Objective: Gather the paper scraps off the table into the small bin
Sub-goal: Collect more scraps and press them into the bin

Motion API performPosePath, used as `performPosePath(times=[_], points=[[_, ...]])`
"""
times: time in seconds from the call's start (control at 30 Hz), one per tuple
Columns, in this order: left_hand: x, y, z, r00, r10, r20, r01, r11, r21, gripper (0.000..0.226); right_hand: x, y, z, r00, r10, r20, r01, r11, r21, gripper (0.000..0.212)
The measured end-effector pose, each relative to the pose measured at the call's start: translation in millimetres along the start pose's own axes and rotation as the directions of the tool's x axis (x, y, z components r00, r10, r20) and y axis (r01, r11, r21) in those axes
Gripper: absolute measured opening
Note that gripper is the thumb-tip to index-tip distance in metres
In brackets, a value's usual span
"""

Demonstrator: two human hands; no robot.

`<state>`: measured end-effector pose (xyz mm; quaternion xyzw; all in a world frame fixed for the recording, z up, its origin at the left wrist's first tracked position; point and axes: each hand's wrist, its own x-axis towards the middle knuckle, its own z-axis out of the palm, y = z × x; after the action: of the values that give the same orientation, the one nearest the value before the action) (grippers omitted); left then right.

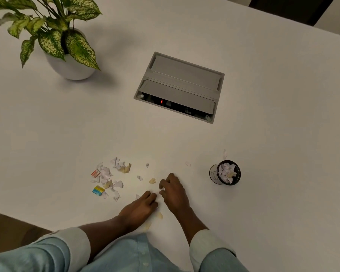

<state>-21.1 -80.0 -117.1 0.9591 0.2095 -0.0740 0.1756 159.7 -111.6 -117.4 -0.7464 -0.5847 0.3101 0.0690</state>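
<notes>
Torn white and tan paper scraps (108,177) lie in a loose pile left of my hands, with a red-and-white piece (95,173) and a blue-and-yellow piece (98,190) among them. Single scraps sit near my fingers (152,180), by my left wrist (159,215) and far right (188,164). The small black mesh bin (214,173) stands to the right, holding several scraps. My left hand (141,208) and right hand (174,190) rest on the table side by side, fingers curled down on the surface; whether they pinch any scrap is hidden.
The white table (263,114) has a grey recessed cable box (182,83) at its middle. A potted plant in a white pot (71,67) stands at the far left. The table's front-left edge runs near my left sleeve.
</notes>
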Motion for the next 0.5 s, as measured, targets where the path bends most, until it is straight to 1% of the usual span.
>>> performPosePath(times=[0.03,0.13,0.2,0.27,0.33,0.4,0.43,0.5], points=[[1.5,-0.4,-2.9,1.0,0.009,0.01,-0.009,1.0,-0.006,0.031,0.1,0.4,1.8,1.0,0.001,-0.009,-0.001,1.0,-0.012,0.009],[6.7,-2.3,-10.9,1.0,-0.006,0.019,0.007,1.0,-0.03,0.027,-3.9,6.0,3.8,0.999,0.036,-0.035,-0.036,0.999,-0.019,0.014],[11.0,-2.8,-13.5,0.998,-0.061,0.012,0.062,0.989,-0.134,0.021,-8.8,13.2,1.1,0.994,0.095,-0.058,-0.095,0.995,0.0,0.016],[18.7,-2.2,-17.2,0.989,-0.149,0.0,0.144,0.957,-0.254,0.014,-16.1,22.5,-3.1,0.976,0.2,-0.088,-0.196,0.979,0.054,0.015],[29.6,-1.1,-24.1,0.972,-0.235,-0.031,0.209,0.912,-0.352,0.008,-26.4,31.7,-8.6,0.931,0.346,-0.114,-0.327,0.932,0.156,0.012],[43.7,1.8,-36.1,0.956,-0.288,-0.059,0.236,0.871,-0.431,0.005,-39.0,40.3,-16.0,0.854,0.503,-0.133,-0.45,0.842,0.297,0.011],[52.0,4.2,-43.5,0.948,-0.309,-0.078,0.241,0.854,-0.46,0.005,-45.6,44.1,-21.2,0.809,0.57,-0.142,-0.489,0.788,0.375,0.011],[70.7,11.4,-59.3,0.934,-0.337,-0.121,0.231,0.826,-0.514,0.007,-58.2,50.2,-34.9,0.731,0.658,-0.181,-0.508,0.702,0.499,0.012]])
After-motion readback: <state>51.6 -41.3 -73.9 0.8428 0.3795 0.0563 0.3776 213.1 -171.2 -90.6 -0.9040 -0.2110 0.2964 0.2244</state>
